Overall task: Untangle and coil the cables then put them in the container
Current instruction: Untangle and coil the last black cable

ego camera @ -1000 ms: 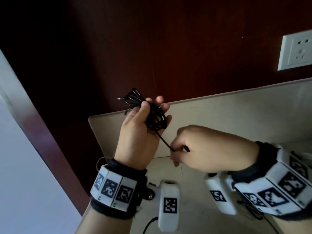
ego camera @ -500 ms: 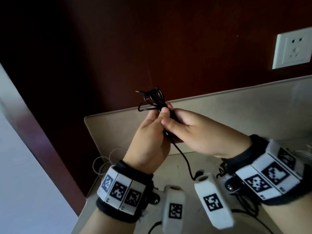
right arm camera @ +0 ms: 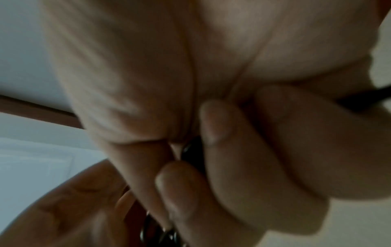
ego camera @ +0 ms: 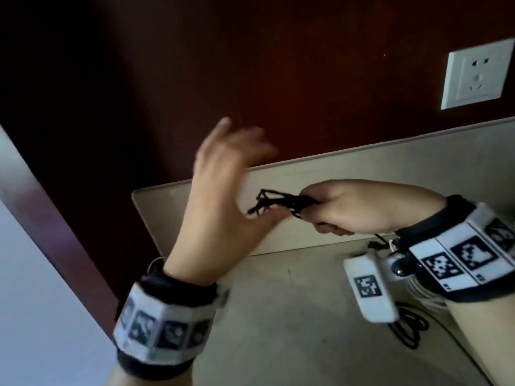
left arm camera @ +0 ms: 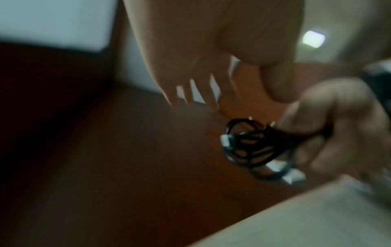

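My right hand [ego camera: 345, 208] grips a small coil of thin black cable [ego camera: 274, 204], its loops sticking out to the left of the fist. The left wrist view shows the same black cable coil [left arm camera: 258, 147] held in the right hand [left arm camera: 338, 133]. My left hand [ego camera: 231, 185] is raised just left of the coil, fingers spread and blurred, holding nothing; its thumb lies close under the loops. In the right wrist view the curled fingers [right arm camera: 222, 142] close round the dark cable [right arm camera: 193, 155]. No container is in view.
A beige tabletop [ego camera: 292, 330] with a raised back edge [ego camera: 362, 174] meets a dark red wall. More black cable [ego camera: 409, 327] and white cable lie on the table at the right. A white wall socket [ego camera: 476, 75] sits at the upper right.
The coil has passed from my left hand to my right hand. The left hand has let go and opened, rising to the left. The right hand has drawn the coil rightwards.
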Motion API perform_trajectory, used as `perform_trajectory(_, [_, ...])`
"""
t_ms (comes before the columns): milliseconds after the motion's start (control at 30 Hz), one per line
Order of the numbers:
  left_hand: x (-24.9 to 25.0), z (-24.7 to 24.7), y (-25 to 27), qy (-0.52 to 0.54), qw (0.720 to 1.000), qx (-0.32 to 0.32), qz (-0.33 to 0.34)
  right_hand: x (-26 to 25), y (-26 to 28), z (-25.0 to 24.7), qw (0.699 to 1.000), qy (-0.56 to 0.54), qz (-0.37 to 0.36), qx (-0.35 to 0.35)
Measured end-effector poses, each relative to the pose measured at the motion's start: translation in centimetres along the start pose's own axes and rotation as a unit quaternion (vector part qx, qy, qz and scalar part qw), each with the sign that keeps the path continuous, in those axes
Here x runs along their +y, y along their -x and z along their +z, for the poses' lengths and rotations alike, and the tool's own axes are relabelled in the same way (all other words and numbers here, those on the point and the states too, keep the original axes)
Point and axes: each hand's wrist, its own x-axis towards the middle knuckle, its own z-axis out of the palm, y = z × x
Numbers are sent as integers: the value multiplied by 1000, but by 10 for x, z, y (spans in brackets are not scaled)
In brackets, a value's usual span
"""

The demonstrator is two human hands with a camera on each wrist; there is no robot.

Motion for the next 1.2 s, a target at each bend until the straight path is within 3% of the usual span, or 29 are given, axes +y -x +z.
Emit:
perform_trajectory(33, [4, 2, -1, -95, 990, -89, 46, -2, 2, -1, 1000, 23, -1, -14])
perform_trajectory(100, [16, 16, -1, -181, 954, -241, -4, -5, 5, -2, 999, 39, -7, -36])
perform_trajectory(133, [16, 24, 2, -190, 946, -260, -38, -6, 6, -2, 998, 42, -11, -41])
perform_trajectory(200, [14, 31, 5, -203, 940, -265, -70, -8, 7, -3, 998, 46, -22, -32])
perform_trajectory(267, [8, 28, 4, -186, 938, -270, -113, -4, 6, -5, 999, 36, -33, 19])
perform_trajectory(333, [1, 18, 0, -106, 947, -224, -205, -1, 7, -8, 995, 50, -27, 77])
perform_trajectory(400, [-8, 10, 0, -111, 943, -193, -246, -1, 9, -8, 991, 92, -37, 84])
perform_trajectory(500, [-13, 20, 10, -183, 915, -273, -235, -11, 12, 5, 976, 183, -93, 66])
perform_trajectory(633, [1, 37, 24, -156, 901, -376, -151, -23, 12, 14, 944, 273, -152, 109])
perform_trajectory(767, [20, 38, 16, -148, 888, -423, -105, -6, 2, 4, 957, 205, -161, 127])
perform_trajectory(867, [27, 21, 4, 22, 915, -377, -144, 7, 0, -8, 975, 114, -141, 126])
perform_trajectory(967, [24, 3, -1, 140, 951, -210, -176, 8, 0, -11, 973, 64, -165, 148])
perform_trajectory(1033, [21, 0, -2, 187, 943, -123, -244, 6, -3, -8, 971, 74, -172, 151])
perform_trajectory(1133, [13, 9, 0, 242, 898, -50, -363, 1, -6, 7, 969, 131, -151, 147])
perform_trajectory(1200, [5, 16, 3, 140, 922, -39, -359, -6, -3, 15, 959, 197, -138, 150])
